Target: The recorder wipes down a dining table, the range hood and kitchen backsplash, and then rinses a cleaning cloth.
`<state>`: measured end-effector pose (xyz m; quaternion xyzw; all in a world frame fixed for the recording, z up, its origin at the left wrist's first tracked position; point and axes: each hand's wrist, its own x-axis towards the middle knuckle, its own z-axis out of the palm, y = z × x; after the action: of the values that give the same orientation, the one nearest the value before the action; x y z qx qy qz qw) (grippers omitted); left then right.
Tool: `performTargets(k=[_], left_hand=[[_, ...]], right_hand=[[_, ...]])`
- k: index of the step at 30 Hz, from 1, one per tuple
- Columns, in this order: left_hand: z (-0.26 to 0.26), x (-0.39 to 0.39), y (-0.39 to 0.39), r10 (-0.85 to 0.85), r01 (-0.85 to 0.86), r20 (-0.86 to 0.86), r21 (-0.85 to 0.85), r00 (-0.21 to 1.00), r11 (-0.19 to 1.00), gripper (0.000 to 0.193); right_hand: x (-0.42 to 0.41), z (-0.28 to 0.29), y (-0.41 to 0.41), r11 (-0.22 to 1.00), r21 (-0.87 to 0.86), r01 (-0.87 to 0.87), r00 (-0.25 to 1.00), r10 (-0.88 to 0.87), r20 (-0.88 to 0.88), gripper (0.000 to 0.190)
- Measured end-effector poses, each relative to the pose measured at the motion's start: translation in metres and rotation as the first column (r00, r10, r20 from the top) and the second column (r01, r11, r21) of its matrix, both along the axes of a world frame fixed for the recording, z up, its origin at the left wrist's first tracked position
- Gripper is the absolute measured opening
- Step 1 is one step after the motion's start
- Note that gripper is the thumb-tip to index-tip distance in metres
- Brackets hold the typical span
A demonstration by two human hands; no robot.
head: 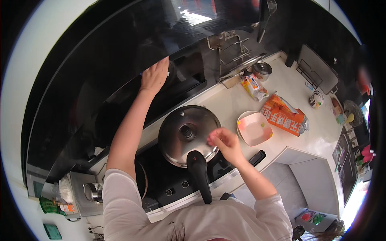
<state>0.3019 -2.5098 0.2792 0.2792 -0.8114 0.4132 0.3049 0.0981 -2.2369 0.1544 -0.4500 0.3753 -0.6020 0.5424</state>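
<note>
My left hand (155,76) reaches up to the lower edge of a glossy black range hood (120,51), and its fingertips are hidden behind that edge. Over the right side of a pressure cooker's steel lid (175,132) is my right hand (226,144), its fingers loosely curled and nothing visible in them. Whether it touches the lid cannot be told. The cooker's black handle (199,177) points toward my body. Beneath the cooker lies a black glass cooktop (162,177) with round knobs at its front.
Right of the cooker, a pink square bowl (255,129) overlaps another dish. Beyond are an orange food package (285,116), a wipes packet (254,87) and a lidded glass pot (262,70). A sink (342,159) is far right. A steel kettle (92,192) stands left.
</note>
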Motion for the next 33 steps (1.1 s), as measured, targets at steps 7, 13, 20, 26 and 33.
performTargets(k=[7, 13, 20, 26, 33], left_hand=[[-0.064, -0.024, -0.022, 0.171, -0.165, 0.342, -0.049, 0.924, 0.985, 0.055], [-0.071, -0.058, -0.034, -0.349, 0.204, 0.612, 0.296, 0.709, 0.933, 0.050], [-0.137, -0.059, -0.056, -0.355, 0.062, 0.263, 0.721, 0.897, 0.691, 0.055], [-0.138, -0.025, -0.054, -0.333, 0.061, 0.376, 0.579, 0.865, 0.813, 0.055], [-0.122, 0.053, -0.027, -0.314, -0.026, 0.321, 0.735, 0.893, 0.678, 0.056]], right_hand=[[-0.055, -0.006, 0.075, 0.897, 0.196, 0.397, 0.906, -0.416, 0.072, 0.009], [-0.075, -0.027, 0.109, 0.702, 0.295, 0.649, 0.708, -0.699, 0.105, 0.009], [-0.060, -0.032, 0.108, 0.666, 0.340, 0.664, 0.661, -0.735, 0.150, 0.009], [-0.071, -0.035, 0.123, 0.597, 0.314, 0.738, 0.610, -0.790, 0.067, 0.009], [-0.074, -0.031, 0.127, 0.570, 0.286, 0.771, 0.562, -0.819, 0.116, 0.011]])
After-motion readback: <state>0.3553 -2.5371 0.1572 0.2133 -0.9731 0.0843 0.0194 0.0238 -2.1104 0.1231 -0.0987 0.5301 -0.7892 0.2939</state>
